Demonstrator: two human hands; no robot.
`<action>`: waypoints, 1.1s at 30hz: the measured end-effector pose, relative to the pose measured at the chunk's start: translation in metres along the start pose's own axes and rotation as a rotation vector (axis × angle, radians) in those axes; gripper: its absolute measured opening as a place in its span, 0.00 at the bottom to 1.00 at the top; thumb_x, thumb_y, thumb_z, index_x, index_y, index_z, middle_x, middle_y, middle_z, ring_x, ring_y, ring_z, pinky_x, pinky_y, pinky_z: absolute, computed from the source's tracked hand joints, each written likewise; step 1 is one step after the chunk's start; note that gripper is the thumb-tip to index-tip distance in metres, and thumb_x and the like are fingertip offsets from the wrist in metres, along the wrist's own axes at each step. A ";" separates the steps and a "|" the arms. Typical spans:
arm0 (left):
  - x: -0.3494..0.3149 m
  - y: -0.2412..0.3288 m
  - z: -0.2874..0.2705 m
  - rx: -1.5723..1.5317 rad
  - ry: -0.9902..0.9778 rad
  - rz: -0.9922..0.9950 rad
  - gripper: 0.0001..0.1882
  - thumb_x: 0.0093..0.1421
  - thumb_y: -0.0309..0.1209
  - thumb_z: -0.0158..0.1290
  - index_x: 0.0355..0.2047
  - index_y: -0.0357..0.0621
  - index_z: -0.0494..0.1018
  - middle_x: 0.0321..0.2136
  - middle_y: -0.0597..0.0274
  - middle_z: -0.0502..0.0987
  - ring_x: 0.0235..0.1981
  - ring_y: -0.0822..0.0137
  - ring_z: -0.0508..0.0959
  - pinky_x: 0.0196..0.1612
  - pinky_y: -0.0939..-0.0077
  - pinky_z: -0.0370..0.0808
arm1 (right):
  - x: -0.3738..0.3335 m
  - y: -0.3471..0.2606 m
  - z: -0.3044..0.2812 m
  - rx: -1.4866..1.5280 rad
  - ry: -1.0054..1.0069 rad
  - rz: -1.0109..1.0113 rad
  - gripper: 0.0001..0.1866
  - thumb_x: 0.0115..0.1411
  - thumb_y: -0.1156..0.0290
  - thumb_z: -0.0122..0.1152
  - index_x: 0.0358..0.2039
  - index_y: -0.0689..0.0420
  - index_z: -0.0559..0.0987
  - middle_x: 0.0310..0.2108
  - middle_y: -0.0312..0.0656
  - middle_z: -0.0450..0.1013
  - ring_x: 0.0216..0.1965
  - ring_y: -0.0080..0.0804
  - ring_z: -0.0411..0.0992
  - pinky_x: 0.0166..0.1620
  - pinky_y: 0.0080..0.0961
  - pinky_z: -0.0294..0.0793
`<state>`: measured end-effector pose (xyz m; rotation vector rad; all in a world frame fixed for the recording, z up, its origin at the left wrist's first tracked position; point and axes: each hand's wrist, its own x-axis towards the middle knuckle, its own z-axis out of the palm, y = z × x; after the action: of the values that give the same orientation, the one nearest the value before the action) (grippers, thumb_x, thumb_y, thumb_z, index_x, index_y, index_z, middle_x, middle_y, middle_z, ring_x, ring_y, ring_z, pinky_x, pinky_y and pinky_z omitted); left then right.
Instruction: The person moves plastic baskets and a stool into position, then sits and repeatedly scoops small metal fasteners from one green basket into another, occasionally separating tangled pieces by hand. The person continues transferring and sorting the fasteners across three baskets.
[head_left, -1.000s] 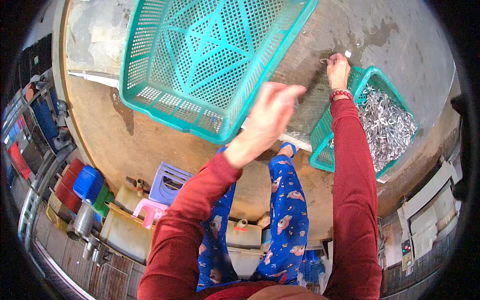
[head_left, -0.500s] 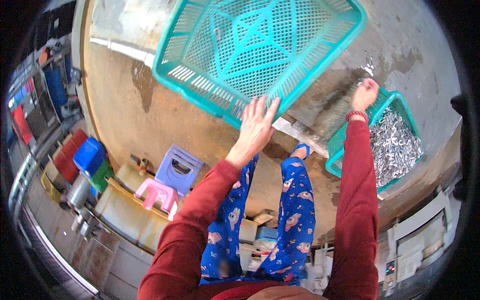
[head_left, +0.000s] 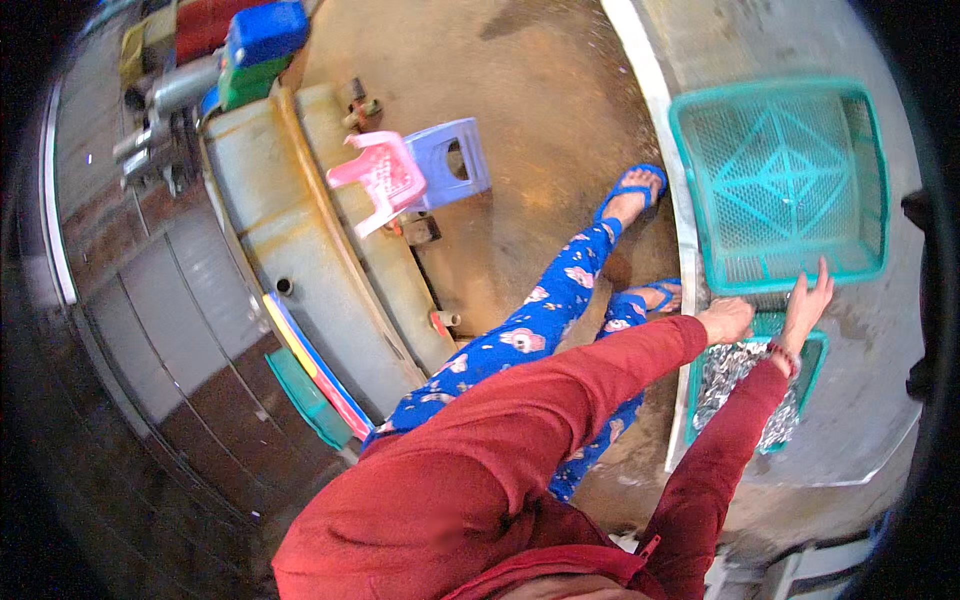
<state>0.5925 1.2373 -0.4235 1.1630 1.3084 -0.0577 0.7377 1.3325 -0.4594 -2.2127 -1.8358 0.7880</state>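
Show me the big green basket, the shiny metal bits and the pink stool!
Big green basket (head_left: 792,187), head view: its bare bottom.
Shiny metal bits (head_left: 725,380), head view: the pile's uncovered part.
Pink stool (head_left: 392,175), head view: its broad middle.

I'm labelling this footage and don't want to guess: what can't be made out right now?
All in the head view:
- Left hand: curled and blurred; its own fingers hide whether it holds anything.
- Right hand: its fingers overlap the large teal basket, so contact can't be told.
- Metal pieces: too small and blurred to count; the right sleeve covers some.
- Blue stool: partly hidden by the pink stool.
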 end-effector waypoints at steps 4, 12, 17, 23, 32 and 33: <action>-0.079 -0.073 -0.075 -0.167 0.183 -0.084 0.16 0.52 0.38 0.50 0.35 0.40 0.76 0.33 0.44 0.77 0.37 0.47 0.77 0.39 0.55 0.75 | -0.043 -0.028 -0.020 -0.055 -0.283 -0.176 0.26 0.54 0.72 0.53 0.56 0.55 0.69 0.54 0.56 0.62 0.58 0.52 0.57 0.61 0.40 0.53; -0.370 -0.280 -0.151 -0.529 0.964 -0.637 0.28 0.49 0.32 0.54 0.53 0.39 0.67 0.46 0.46 0.74 0.48 0.54 0.74 0.51 0.65 0.69 | -0.173 -0.109 -0.069 0.055 -0.647 -0.163 0.19 0.55 0.75 0.53 0.49 0.59 0.73 0.47 0.50 0.71 0.50 0.44 0.67 0.55 0.35 0.64; -0.459 -0.336 -0.177 -1.604 1.121 -0.481 0.48 0.53 0.32 0.59 0.65 0.49 0.38 0.43 0.51 0.73 0.43 0.54 0.73 0.46 0.50 0.71 | -0.245 -0.155 -0.056 0.071 -0.854 -0.140 0.18 0.56 0.78 0.48 0.49 0.63 0.73 0.44 0.49 0.74 0.46 0.39 0.72 0.52 0.30 0.68; -0.449 -0.407 -0.225 -2.052 0.990 -0.214 0.54 0.54 0.27 0.58 0.64 0.70 0.26 0.45 0.47 0.67 0.40 0.52 0.74 0.41 0.43 0.75 | -0.347 -0.207 -0.008 0.202 -0.798 0.097 0.14 0.55 0.73 0.54 0.42 0.63 0.76 0.30 0.41 0.75 0.32 0.25 0.71 0.39 0.23 0.72; -0.354 -0.518 -0.229 -1.641 0.935 -0.553 0.08 0.59 0.36 0.51 0.31 0.53 0.63 0.19 0.64 0.71 0.14 0.74 0.73 0.11 0.79 0.67 | -0.499 -0.417 0.096 0.381 -1.142 0.314 0.14 0.59 0.74 0.52 0.46 0.64 0.74 0.35 0.42 0.75 0.34 0.27 0.74 0.35 0.20 0.73; -0.357 -0.519 -0.228 -1.509 0.870 -0.608 0.11 0.58 0.40 0.49 0.26 0.46 0.69 0.26 0.52 0.76 0.22 0.63 0.78 0.19 0.66 0.74 | -0.505 -0.445 0.111 0.280 -1.138 0.191 0.14 0.60 0.74 0.50 0.47 0.64 0.73 0.35 0.43 0.74 0.34 0.28 0.74 0.36 0.20 0.73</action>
<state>-0.0115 0.9472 -0.4348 -0.6068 1.7864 0.9260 0.2439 0.9334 -0.2099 -1.8519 -1.6152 2.5221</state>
